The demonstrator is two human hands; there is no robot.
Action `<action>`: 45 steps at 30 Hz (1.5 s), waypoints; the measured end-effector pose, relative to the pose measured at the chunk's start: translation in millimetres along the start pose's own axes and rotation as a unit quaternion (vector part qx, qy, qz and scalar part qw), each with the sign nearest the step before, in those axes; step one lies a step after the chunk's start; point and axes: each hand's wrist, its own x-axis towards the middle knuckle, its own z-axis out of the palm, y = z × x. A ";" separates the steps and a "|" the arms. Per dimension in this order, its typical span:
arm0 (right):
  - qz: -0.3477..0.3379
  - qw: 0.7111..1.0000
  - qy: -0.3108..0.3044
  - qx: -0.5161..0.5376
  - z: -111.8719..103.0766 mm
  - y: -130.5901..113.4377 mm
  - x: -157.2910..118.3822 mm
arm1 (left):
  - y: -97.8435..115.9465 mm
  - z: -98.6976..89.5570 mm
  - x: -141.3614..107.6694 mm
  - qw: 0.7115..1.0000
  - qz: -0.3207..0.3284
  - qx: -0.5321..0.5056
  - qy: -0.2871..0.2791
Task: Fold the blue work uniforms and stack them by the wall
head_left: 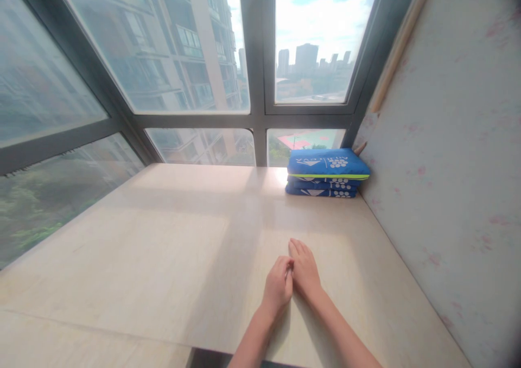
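Observation:
My left hand (278,284) rests near the front of the pale surface, its fingers curled and closed. Whatever they may hold is hidden. Right against it, my right hand (306,267) lies palm down with fingers stretched forward and close together. Its thumb side touches the curled fingers of my left hand, and the thumb itself is mostly hidden. Beyond both hands, apart from them, a stack of folded blue fabric bundles (329,163) with white print and a yellow-green edge sits by the window.
The pale tabletop (134,248) reaches back to grey-framed windows (258,64). On the right stands a flower-patterned wall (443,167). A pointed brown object (360,148) shows behind the blue stack. A dark gap (209,357) lies at the front edge.

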 end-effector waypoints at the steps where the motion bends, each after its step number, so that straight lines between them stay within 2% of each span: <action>1: 0.002 1.000 0.000 0.000 0.7 0.7 -0.1 | 0.4 0.5 -0.1 1.000 0.004 0.007 -0.001; 6: 0.002 1.000 -0.001 -0.008 4.4 2.4 -0.2 | 0.6 0.5 0.6 1.000 0.007 0.019 -0.003; 12: 0.016 1.000 0.011 -0.015 8.7 3.7 -2.3 | -1.1 -6.4 1.9 0.998 -0.030 -0.055 -0.004; 16: 0.024 0.999 0.020 -0.020 16.1 6.1 -3.0 | 0.1 -4.4 4.0 0.999 -0.021 -0.029 -0.003; 21: 0.042 0.999 0.019 -0.007 21.8 7.0 -3.6 | 1.3 -3.7 7.0 0.999 -0.013 -0.020 -0.034; 31: 0.068 0.995 -0.053 -0.049 8.4 -1.6 -1.9 | -8.5 1.4 5.2 0.999 -0.016 -0.030 0.008; 36: 0.078 0.990 -0.090 -0.078 4.2 -5.3 1.6 | -15.0 5.1 6.6 1.000 0.000 -0.022 -0.005; 45: 0.066 0.992 -0.068 -0.081 3.8 -4.7 0.3 | -12.1 -1.5 6.8 1.000 -0.002 -0.027 -0.012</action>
